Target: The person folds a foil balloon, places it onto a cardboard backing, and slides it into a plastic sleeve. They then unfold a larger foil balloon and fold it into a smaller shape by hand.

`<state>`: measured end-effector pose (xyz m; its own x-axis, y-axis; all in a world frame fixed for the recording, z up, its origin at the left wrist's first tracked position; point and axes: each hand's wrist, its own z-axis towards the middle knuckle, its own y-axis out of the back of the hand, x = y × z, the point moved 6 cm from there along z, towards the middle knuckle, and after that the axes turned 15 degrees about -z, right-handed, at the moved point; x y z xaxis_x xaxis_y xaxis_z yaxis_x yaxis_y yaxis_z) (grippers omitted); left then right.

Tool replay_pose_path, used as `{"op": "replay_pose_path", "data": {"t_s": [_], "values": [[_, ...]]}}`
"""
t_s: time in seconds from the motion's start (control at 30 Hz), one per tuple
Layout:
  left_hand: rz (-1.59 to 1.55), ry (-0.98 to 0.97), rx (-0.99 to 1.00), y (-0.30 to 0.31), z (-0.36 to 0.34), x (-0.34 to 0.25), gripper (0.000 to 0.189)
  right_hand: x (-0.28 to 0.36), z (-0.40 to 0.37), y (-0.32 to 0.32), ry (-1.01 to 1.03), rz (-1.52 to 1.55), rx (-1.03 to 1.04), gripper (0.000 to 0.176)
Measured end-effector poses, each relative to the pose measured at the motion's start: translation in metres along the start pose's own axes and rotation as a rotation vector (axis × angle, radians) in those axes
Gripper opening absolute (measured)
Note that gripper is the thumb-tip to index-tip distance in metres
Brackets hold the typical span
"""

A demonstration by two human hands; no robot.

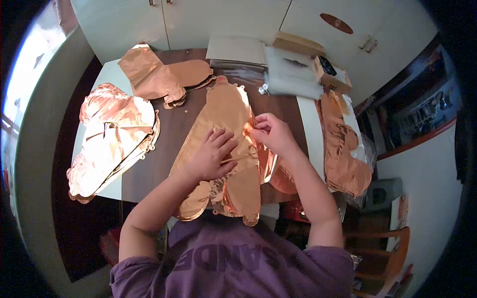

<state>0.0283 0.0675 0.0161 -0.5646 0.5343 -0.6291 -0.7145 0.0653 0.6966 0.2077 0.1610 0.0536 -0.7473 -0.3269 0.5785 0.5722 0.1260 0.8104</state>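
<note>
A flat, copper-coloured foil balloon point(224, 107) lies lengthwise on the table in front of me, its lower end folded over near my shirt. My left hand point(214, 154) rests on the middle of it with the fingers spread. At its right edge, my right hand point(274, 135) pinches the foil between thumb and fingers. Beneath that hand a shiny flap of foil point(271, 166) hangs over to the right.
More flat foil balloons lie in piles: one at the left point(117, 134), one at the back left point(164, 74), one at the right point(343, 149). Behind are a stack of cardboard sheets point(236, 52), plastic bags point(293, 69) and a small box point(332, 74). A wooden chair point(397, 248) stands right.
</note>
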Motion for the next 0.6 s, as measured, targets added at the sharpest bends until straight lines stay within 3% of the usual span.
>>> {"op": "replay_pose_path", "data": {"t_s": [0.03, 0.07, 0.17, 0.3, 0.4, 0.5, 0.53, 0.6], "values": [[-0.004, -0.001, 0.0, 0.0, 0.0, 0.001, 0.062, 0.007, -0.004, 0.002, 0.038, 0.081, -0.042, 0.039], [-0.005, -0.002, -0.004, 0.0, 0.0, 0.002, 0.062, 0.015, -0.007, 0.012, 0.136, -0.502, -0.106, 0.037], [-0.016, 0.003, -0.001, -0.001, 0.0, 0.003, 0.062, -0.005, -0.002, 0.018, 0.044, -0.737, -0.198, 0.034], [-0.013, -0.003, -0.005, -0.001, 0.0, 0.002, 0.062, -0.042, 0.009, 0.009, -0.02, -0.499, -0.046, 0.024], [-0.01, -0.005, -0.001, 0.001, 0.0, 0.002, 0.062, -0.027, 0.001, 0.013, 0.157, -0.741, -0.3, 0.018], [-0.01, 0.004, 0.004, 0.0, 0.0, 0.002, 0.062, 0.003, -0.005, 0.013, 0.285, -0.599, -0.325, 0.015], [-0.004, 0.008, 0.009, 0.0, 0.001, 0.001, 0.062, 0.009, -0.005, 0.012, 0.15, -0.325, -0.126, 0.017], [0.008, 0.008, 0.014, -0.001, 0.002, 0.001, 0.062, -0.002, 0.002, -0.012, 0.086, 0.164, 0.106, 0.016]]}}
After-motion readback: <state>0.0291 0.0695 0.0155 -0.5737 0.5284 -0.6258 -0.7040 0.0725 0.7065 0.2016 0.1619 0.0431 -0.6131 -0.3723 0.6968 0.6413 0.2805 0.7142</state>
